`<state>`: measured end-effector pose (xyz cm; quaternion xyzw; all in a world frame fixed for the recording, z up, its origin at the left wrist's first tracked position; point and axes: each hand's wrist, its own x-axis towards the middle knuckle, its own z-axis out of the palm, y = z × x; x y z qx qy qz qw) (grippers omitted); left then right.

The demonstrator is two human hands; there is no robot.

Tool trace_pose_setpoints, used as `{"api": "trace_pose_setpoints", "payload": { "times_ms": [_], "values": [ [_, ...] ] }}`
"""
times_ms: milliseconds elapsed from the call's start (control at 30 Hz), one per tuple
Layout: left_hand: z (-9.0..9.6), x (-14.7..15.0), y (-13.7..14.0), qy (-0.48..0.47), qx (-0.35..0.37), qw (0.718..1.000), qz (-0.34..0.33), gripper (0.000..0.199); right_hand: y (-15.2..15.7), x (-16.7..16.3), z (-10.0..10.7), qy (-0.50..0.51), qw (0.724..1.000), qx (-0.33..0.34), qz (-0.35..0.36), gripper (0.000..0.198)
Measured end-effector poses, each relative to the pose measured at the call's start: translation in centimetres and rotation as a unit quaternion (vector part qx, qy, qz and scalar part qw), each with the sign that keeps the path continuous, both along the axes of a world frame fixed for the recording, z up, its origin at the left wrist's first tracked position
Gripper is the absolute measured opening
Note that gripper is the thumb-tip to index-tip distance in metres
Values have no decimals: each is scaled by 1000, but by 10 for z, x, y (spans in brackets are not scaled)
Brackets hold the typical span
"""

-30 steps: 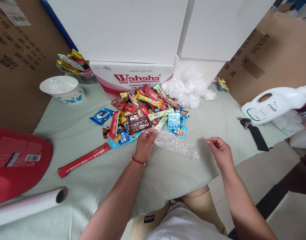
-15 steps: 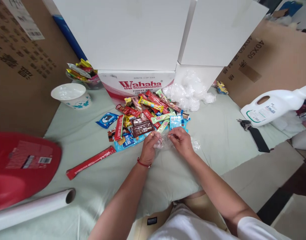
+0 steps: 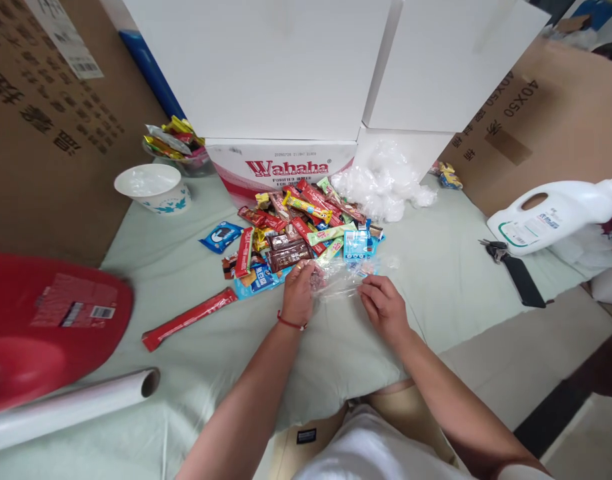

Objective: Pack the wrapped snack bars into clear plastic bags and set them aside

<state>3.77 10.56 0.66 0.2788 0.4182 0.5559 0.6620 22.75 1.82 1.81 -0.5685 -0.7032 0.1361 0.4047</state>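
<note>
Between my hands stretches a clear plastic bag (image 3: 339, 279), thin and crinkled. My left hand (image 3: 299, 293), with a red cord at the wrist, grips its left end, where something pinkish shows through the film; I cannot make out what it is. The fingers of my right hand (image 3: 385, 305) pinch the bag's right side. Just beyond lies a heap of wrapped snacks (image 3: 291, 257), with red, brown, blue, green and yellow packets. A long red stick packet (image 3: 189, 320) lies to the left of my left hand.
A white Wahaha carton (image 3: 286, 163) stands behind the heap, beside crumpled clear plastic (image 3: 386, 183). At left are a paper tub (image 3: 153, 193), a red plastic object (image 3: 51, 333) and a white roll (image 3: 71, 407). A white jug (image 3: 541, 217) and black-handled cutters (image 3: 519, 277) lie right.
My right hand has moved right and slightly down, away from my left hand. The clear bag is now spread wider between them. The view has shifted slightly.
</note>
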Motion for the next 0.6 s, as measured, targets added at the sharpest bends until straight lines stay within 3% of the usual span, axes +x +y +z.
{"api": "trace_pose_setpoints", "payload": {
  "times_ms": [267,400,500,600],
  "values": [
    [13,-13,-22,-43,-50,998,4,39,-49,20,-17,26,998,-48,-16,23],
    [16,-21,-45,-35,-43,998,17,34,-59,27,-13,104,991,-86,4,21],
    [17,-23,-63,-11,-15,999,26,30,-56,33,-4,230,960,-135,-82,25],
    [21,-21,-81,3,7,1000,19,28,-42,30,6,295,915,-252,-106,37]
  ]
}}
